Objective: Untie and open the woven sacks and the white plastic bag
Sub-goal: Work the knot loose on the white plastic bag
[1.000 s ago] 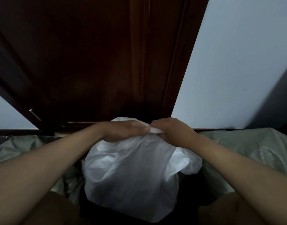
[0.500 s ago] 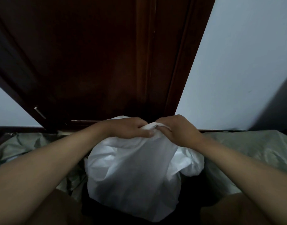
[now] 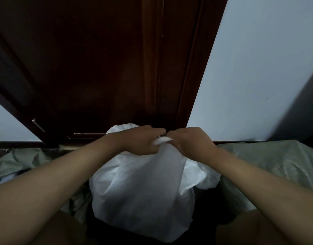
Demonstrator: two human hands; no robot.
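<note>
A: What lies nearest?
B: Two bare forearms reach in from the near corners, and between them stands the white plastic bag [image 3: 143,197], full and crumpled, in the near middle.
A: And beside it?
B: A greenish woven sack [image 3: 269,167] on the right, touching the bag, and another greenish sack [image 3: 15,161] on the left.
A: The hands?
B: At the bag's top. The left hand [image 3: 139,140] and right hand [image 3: 191,140] almost touch, fingers curled, both pinching the twisted white neck [image 3: 161,139] between them.
A: Farther back?
B: A dark wooden door [image 3: 102,68] just behind the bag, a pale wall [image 3: 258,68] to its right.
</note>
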